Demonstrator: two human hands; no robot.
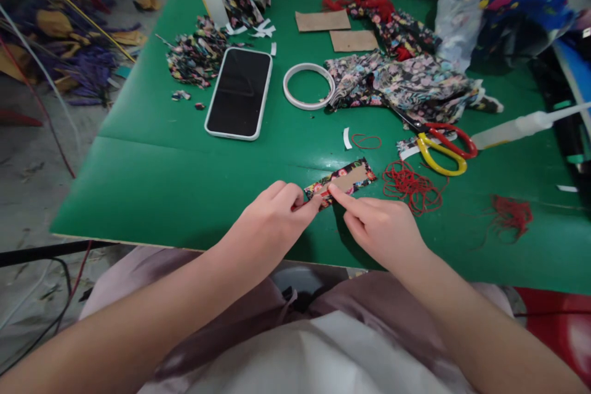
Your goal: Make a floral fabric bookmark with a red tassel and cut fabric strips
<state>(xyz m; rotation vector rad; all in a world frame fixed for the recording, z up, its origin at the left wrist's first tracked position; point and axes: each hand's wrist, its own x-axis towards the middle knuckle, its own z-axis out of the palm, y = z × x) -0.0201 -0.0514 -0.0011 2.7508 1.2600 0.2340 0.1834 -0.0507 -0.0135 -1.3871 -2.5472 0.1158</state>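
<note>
"So, nearest first: what are your hands doing?"

"My left hand (270, 215) is closed, fingers curled, with thumb and forefinger pinching the left end of the strip (355, 177). My right hand (388, 228) has its forefinger stretched out, the tip down on the card face beside my left thumb, and the other fingers folded loosely under. I can't tell whether anything sits inside that curl."

"And where's the strip?"

"Near my edge of the bench (152, 178), lying slantwise, its right end farther from me. Brown card shows in the middle, with flowered cloth around it. Something narrow and red shows by my fingertips, too small to make out."

"How would it handle?"

"Light, I'd judge: the card fairly stiff, the cloth soft and apt to fray or shift. It shouldn't be slippery, but a hard pinch mid-length could crease it. I'd take it by the short ends, or press it flat against the bench."

"What's around it?"

"Red thread (409, 188) lies tangled just right of the strip, with the scissors (443, 148) a little beyond, handles towards me. Farther off come the phone (240, 92) and the tape ring (309, 86), then heaped cloth (406, 80) on the right. Past the ring are two pieces of plain card (322, 21)."
</note>
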